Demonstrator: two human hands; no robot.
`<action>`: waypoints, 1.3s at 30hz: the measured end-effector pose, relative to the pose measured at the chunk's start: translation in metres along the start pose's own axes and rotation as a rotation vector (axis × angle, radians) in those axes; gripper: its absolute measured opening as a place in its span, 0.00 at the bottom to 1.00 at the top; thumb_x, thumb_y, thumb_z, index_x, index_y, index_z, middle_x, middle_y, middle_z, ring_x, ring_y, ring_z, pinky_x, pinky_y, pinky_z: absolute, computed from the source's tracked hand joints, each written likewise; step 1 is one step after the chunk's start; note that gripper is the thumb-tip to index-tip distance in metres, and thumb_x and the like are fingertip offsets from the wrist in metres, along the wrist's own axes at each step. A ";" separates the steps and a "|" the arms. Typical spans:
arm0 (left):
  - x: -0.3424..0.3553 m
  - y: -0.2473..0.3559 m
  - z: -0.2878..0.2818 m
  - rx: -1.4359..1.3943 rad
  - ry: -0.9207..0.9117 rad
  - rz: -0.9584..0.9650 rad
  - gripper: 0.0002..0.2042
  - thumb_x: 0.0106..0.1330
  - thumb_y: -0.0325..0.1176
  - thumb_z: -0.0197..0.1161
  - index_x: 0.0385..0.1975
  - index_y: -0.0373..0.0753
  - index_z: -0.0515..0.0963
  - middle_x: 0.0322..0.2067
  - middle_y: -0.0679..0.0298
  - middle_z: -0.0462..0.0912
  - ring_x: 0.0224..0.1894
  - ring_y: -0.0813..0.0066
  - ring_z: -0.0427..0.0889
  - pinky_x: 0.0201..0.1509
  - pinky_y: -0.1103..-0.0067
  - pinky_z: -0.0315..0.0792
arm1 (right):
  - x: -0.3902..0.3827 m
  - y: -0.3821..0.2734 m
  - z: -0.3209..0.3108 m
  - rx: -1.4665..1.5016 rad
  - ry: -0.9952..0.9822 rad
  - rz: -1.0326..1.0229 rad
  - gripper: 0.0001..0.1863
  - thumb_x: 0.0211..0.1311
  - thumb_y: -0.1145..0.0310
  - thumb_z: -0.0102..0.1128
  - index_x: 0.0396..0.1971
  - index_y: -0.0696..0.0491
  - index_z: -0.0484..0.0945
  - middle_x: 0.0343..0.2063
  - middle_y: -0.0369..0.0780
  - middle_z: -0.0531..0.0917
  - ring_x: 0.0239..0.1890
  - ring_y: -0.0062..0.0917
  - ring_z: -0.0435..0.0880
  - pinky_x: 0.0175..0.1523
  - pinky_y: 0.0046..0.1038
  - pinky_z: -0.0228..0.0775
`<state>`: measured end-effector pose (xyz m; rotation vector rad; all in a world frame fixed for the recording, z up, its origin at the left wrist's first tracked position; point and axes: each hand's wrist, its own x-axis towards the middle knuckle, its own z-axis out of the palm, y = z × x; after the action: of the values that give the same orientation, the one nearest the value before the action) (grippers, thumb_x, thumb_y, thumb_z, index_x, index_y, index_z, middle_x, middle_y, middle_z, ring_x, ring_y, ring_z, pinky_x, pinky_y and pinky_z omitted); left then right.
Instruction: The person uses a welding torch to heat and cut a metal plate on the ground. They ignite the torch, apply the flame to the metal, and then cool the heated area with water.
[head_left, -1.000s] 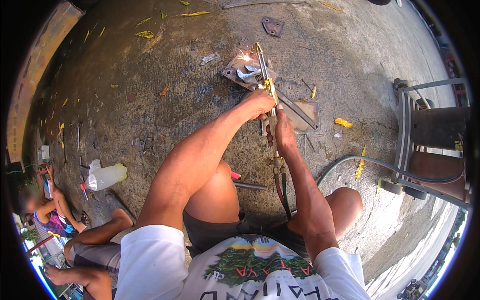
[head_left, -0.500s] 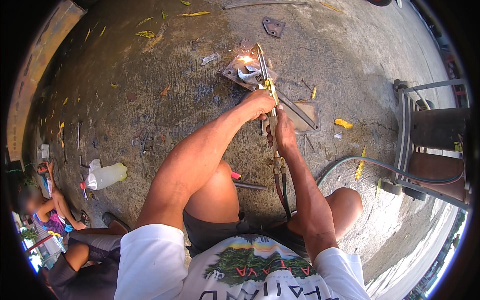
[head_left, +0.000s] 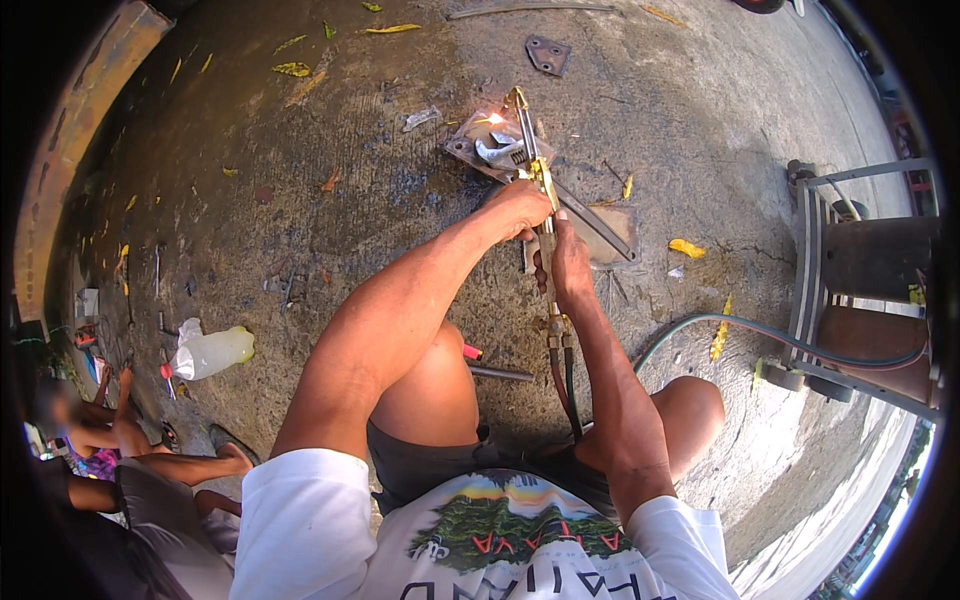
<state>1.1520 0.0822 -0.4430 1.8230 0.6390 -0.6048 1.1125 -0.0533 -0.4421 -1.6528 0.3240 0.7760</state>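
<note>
My left hand is closed round the front of a cutting torch. Behind it, my right hand grips the torch's handle. The torch head points away from me, and a bright orange glow burns beside its tip on a flat steel plate with bolt holes. An adjustable wrench lies on that plate, left of the torch. A long metal bar slants to the right, across a second plate. Two hoses run from the torch's rear down between my knees.
A wheeled cart with brown cylinders stands right, a hose leading from it. On the left lies a plastic bottle of pale liquid. Another drilled plate lies ahead. Other people sit at lower left; a short rod lies by my knee.
The glow at the plate has shrunk and the flying sparks are fewer. My hands and the torch have hardly moved. At lower left, the other people have shifted their arms and legs.
</note>
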 end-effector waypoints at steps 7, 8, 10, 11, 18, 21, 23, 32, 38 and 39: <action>-0.003 0.001 0.000 0.002 0.008 0.013 0.08 0.65 0.30 0.58 0.30 0.31 0.79 0.26 0.62 0.77 0.20 0.75 0.73 0.14 0.79 0.68 | 0.000 0.001 0.000 0.010 -0.001 -0.010 0.35 0.72 0.36 0.37 0.33 0.58 0.74 0.17 0.37 0.72 0.14 0.23 0.71 0.17 0.30 0.62; -0.003 0.001 0.000 0.002 0.006 0.009 0.08 0.65 0.30 0.58 0.30 0.31 0.79 0.26 0.62 0.77 0.20 0.75 0.72 0.14 0.79 0.68 | 0.000 0.000 0.000 0.007 -0.003 -0.012 0.35 0.72 0.36 0.37 0.33 0.58 0.74 0.17 0.37 0.72 0.14 0.23 0.71 0.16 0.30 0.62; -0.003 0.002 0.000 0.004 0.001 -0.001 0.08 0.65 0.30 0.58 0.30 0.32 0.79 0.26 0.62 0.77 0.20 0.75 0.72 0.14 0.79 0.68 | 0.000 0.001 -0.001 0.010 -0.003 -0.016 0.35 0.72 0.37 0.37 0.34 0.58 0.74 0.17 0.37 0.72 0.14 0.23 0.71 0.16 0.30 0.62; -0.004 0.002 0.000 -0.001 0.001 0.004 0.08 0.65 0.30 0.57 0.30 0.31 0.79 0.26 0.62 0.77 0.21 0.76 0.72 0.14 0.79 0.68 | 0.000 0.001 -0.001 0.012 -0.002 -0.018 0.34 0.72 0.37 0.37 0.35 0.58 0.74 0.17 0.37 0.72 0.14 0.23 0.71 0.16 0.30 0.62; -0.004 0.001 -0.001 -0.001 0.004 0.006 0.09 0.65 0.30 0.57 0.31 0.30 0.79 0.27 0.61 0.77 0.20 0.75 0.73 0.13 0.79 0.67 | -0.003 -0.002 0.000 0.001 -0.004 -0.018 0.34 0.73 0.38 0.37 0.35 0.57 0.74 0.17 0.37 0.72 0.14 0.23 0.71 0.16 0.30 0.62; -0.003 0.002 -0.002 0.018 0.000 -0.007 0.08 0.65 0.30 0.57 0.32 0.31 0.79 0.27 0.61 0.78 0.21 0.75 0.74 0.14 0.79 0.68 | -0.002 -0.002 -0.001 0.002 -0.010 -0.011 0.34 0.73 0.37 0.37 0.35 0.58 0.74 0.17 0.37 0.72 0.14 0.23 0.71 0.16 0.30 0.62; -0.003 0.003 -0.001 0.012 -0.004 -0.013 0.08 0.66 0.30 0.57 0.32 0.31 0.79 0.27 0.61 0.78 0.22 0.75 0.74 0.15 0.79 0.68 | -0.002 -0.002 -0.002 0.002 -0.005 -0.008 0.34 0.73 0.37 0.37 0.36 0.58 0.74 0.17 0.37 0.72 0.14 0.23 0.71 0.16 0.30 0.62; -0.004 0.001 0.000 -0.014 0.001 0.002 0.08 0.66 0.32 0.57 0.34 0.33 0.79 0.29 0.62 0.78 0.25 0.74 0.76 0.16 0.77 0.71 | -0.002 -0.001 -0.002 -0.009 -0.004 -0.013 0.35 0.72 0.37 0.37 0.36 0.58 0.74 0.17 0.37 0.73 0.14 0.23 0.71 0.17 0.30 0.63; 0.002 -0.003 0.000 -0.039 0.044 -0.020 0.07 0.60 0.31 0.60 0.30 0.34 0.81 0.27 0.60 0.83 0.22 0.69 0.80 0.16 0.71 0.73 | -0.004 -0.003 0.000 -0.002 -0.008 0.005 0.34 0.72 0.38 0.37 0.37 0.58 0.75 0.18 0.37 0.73 0.15 0.23 0.72 0.17 0.30 0.63; 0.004 -0.003 0.000 -0.036 0.045 -0.029 0.07 0.60 0.31 0.60 0.29 0.34 0.81 0.27 0.60 0.83 0.22 0.69 0.80 0.16 0.71 0.72 | -0.004 -0.003 -0.001 -0.004 -0.009 0.004 0.34 0.71 0.37 0.38 0.37 0.56 0.74 0.18 0.37 0.73 0.15 0.23 0.72 0.18 0.30 0.63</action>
<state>1.1527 0.0831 -0.4475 1.8008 0.7029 -0.5693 1.1118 -0.0543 -0.4373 -1.6522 0.3198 0.7867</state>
